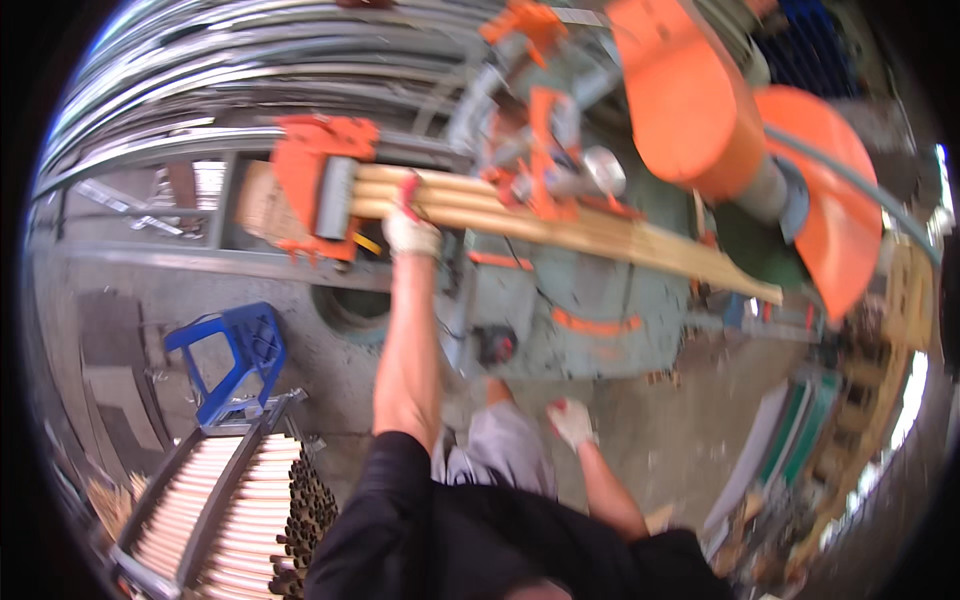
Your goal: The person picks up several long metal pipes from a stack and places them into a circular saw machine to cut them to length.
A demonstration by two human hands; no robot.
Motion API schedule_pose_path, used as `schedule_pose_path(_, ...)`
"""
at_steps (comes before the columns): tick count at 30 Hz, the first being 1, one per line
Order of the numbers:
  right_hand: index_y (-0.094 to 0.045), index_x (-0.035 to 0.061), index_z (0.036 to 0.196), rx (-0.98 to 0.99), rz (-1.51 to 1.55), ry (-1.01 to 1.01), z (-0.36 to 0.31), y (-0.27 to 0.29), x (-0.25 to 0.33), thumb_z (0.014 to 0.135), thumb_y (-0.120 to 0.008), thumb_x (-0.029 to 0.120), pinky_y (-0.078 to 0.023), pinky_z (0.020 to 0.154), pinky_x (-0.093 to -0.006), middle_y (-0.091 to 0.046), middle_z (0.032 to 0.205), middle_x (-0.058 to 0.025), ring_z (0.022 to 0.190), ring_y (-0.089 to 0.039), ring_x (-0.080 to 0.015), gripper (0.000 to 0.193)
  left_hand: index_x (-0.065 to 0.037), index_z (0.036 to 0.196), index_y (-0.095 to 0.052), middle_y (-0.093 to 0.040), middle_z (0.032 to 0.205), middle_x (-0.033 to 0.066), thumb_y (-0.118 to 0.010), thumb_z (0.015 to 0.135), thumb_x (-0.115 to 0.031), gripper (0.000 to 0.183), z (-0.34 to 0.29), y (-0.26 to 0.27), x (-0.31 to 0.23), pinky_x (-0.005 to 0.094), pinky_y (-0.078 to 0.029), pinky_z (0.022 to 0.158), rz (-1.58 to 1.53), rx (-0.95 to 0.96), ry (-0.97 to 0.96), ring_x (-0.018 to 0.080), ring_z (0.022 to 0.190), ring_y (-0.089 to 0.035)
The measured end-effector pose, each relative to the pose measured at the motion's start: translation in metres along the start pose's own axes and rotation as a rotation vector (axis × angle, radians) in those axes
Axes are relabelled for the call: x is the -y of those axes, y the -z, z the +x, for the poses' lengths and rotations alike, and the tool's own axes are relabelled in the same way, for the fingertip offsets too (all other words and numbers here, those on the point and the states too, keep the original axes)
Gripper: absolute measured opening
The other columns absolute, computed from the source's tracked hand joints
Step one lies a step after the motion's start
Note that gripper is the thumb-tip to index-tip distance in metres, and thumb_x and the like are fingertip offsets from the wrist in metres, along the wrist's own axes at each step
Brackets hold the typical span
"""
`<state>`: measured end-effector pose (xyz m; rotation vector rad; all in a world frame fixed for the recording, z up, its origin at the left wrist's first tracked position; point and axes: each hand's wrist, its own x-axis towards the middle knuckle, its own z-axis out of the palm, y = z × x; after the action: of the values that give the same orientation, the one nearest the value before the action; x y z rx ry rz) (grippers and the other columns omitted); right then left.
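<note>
Several long brass-coloured tubes (475,217) lie side by side across the machine, slanting down to the right. My left hand (412,235), in a white glove with red fingertips, reaches forward over their left part and is closed on them. An orange bracket with a grey roller (337,197) stands under and beside the tubes' left end. Right of my left hand, an orange clamp (552,150) sits over the tubes. My right hand (573,423), also gloved, hangs low at my right side, away from the machine. It looks loosely open, with nothing visible in it.
Large orange guards (690,100) rise at the far right over the green machine base (620,345). A rack of cut tubes (225,510) stands at lower left, beside a blue plastic frame (228,360). Long metal stock (250,85) fills the far left. Timber lies along the right.
</note>
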<state>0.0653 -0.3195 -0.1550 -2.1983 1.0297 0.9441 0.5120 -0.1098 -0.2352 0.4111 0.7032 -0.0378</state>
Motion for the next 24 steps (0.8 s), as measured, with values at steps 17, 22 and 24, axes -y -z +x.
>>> schedule_pose_path(17,-0.070,0.0036,0.110,-0.162,-0.610,0.427,0.079,0.036,-0.019,0.093,-0.056,0.024,-0.047,0.094,-0.0532,-0.066,0.113,-0.0262,0.110,-0.062,-0.0426,0.030,-0.015,0.111,-0.068,-0.070,0.105,0.0017,-0.086,0.072,-0.022,0.044,-0.001,-0.013,-0.011,0.0449,-0.056,0.087,0.079,-0.133,0.033,0.0231,0.093,-0.068)
schedule_pose_path(22,-0.069,0.0033,0.112,-0.413,-0.775,0.815,0.097,0.043,-0.039,0.092,-0.053,0.017,-0.046,0.101,-0.0526,-0.066,0.117,-0.0254,0.114,-0.062,-0.0393,0.030,-0.005,0.122,-0.063,-0.067,0.111,0.0059,-0.091,0.066,-0.014,0.063,-0.006,-0.025,-0.009,0.0411,-0.056,0.084,0.136,-0.223,-0.054,0.0250,0.093,-0.066)
schedule_pose_path(24,-0.071,0.0029,0.110,-0.108,-0.694,0.405,0.078,0.047,-0.029,0.092,-0.054,0.019,-0.048,0.099,-0.0498,-0.068,0.111,-0.0259,0.111,-0.064,-0.0361,0.030,-0.008,0.119,-0.065,-0.068,0.108,0.0049,-0.091,0.067,-0.016,0.060,-0.001,-0.023,-0.001,0.0431,-0.057,0.084,0.062,-0.147,-0.005,0.0244,0.092,-0.067)
